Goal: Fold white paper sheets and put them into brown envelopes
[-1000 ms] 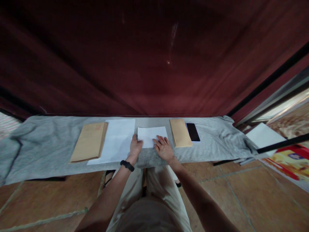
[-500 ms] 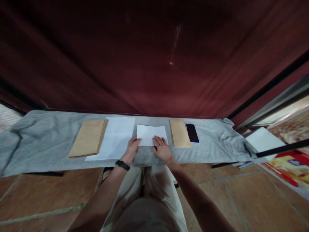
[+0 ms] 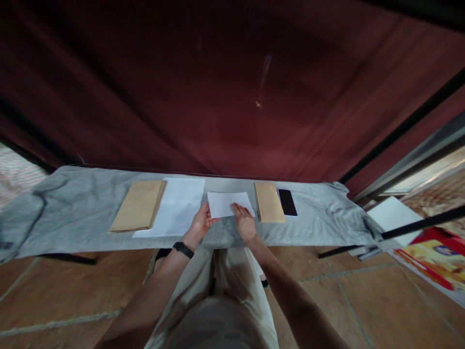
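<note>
A white folded sheet of paper [image 3: 222, 202] lies on the grey cloth in front of me. My right hand [image 3: 244, 221] rests flat over its lower right part, fingers stretched out together. At the lower left corner is my left hand [image 3: 202, 223], palm turned inward, its thumb and fingers apart beside the paper's edge. Left of it lie larger white sheets [image 3: 181, 206], partly under a stack of brown envelopes [image 3: 138, 206]. On the right is a smaller brown envelope stack [image 3: 269, 202].
A dark-screened phone [image 3: 287, 202] lies right of the smaller envelopes. The long narrow bench is covered by a grey cloth [image 3: 319, 218]. Behind it hangs a dark red curtain [image 3: 232, 121]. Black metal bars [image 3: 421, 224] and a red-and-yellow package [image 3: 436, 257] are at the right.
My left fingers have loosened from the paper's lower left corner and spread apart. My right hand has shifted slightly, still flat on the paper. The view has tilted a little.
</note>
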`<state>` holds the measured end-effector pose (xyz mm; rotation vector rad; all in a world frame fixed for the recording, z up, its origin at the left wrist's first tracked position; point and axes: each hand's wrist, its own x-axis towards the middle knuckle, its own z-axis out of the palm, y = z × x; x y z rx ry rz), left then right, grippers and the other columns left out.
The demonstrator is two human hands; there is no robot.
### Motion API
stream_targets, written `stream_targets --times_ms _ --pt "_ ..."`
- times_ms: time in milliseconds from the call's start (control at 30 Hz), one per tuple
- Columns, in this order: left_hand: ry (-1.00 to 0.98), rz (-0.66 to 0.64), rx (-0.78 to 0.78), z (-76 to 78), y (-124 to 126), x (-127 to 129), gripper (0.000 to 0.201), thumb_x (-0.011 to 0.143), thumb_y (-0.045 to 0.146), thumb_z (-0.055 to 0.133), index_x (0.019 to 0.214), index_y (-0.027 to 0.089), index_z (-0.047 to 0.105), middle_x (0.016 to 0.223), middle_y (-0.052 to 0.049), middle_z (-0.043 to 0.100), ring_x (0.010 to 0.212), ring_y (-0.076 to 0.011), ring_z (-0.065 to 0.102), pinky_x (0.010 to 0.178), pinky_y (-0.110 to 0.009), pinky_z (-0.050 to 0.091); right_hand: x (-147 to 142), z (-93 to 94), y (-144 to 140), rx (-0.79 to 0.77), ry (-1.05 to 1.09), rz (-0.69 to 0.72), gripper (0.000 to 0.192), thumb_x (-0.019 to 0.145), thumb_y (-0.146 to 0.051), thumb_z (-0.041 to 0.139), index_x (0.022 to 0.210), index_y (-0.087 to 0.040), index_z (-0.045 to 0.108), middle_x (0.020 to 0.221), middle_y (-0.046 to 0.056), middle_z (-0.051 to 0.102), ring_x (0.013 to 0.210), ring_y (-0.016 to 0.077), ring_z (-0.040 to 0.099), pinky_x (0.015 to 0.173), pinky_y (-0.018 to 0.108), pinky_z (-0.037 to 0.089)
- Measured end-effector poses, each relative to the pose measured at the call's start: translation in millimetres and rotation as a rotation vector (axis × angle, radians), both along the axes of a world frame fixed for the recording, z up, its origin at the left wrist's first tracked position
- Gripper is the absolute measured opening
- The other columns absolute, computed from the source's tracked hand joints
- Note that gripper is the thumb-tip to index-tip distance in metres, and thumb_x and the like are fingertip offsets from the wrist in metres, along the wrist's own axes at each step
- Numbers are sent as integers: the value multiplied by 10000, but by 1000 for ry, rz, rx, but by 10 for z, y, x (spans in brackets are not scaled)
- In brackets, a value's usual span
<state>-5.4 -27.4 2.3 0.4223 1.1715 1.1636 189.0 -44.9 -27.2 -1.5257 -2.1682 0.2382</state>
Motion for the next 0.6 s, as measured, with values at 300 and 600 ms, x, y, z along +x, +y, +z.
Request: stream_targets --times_ms 300,600 --pt "-183 -69 -74 -132 -158 222 211 968 346 594 1044 156 644 965 -135 757 891 -209 754 841 -332 611 -156 302 29 -83 866 -196 450 1002 -312 384 1399 -222 575 1394 53 661 1321 191 579 1164 404 423" --pt "-180 -111 -16 -95 -147 420 188 802 200 785 934 184 652 874 -50 754 751 -168 735 713 -278 596 -395 259 47 -296 1557 -271 310 854 -501 590 967 -215 628 945 44 762 841 198 720 795 331 595"
